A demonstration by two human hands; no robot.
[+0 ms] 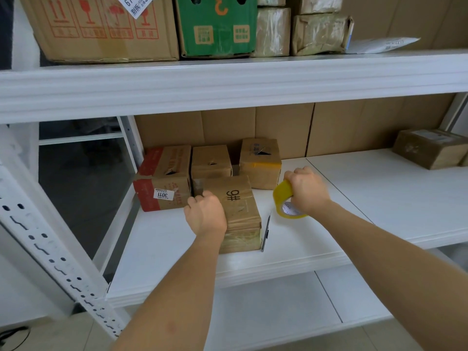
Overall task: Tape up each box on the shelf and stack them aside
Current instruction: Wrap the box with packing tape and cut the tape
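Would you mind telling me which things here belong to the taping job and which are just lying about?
Job: 9# box under the left hand; tape roll in the right hand; three boxes behind; knife.
Lying about: upper-shelf cartons; green box; far-right box.

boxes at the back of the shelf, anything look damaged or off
Yes. All three back boxes have torn holes in their tops: the red-printed box, the middle box and the yellow-taped box, which also sits turned askew.
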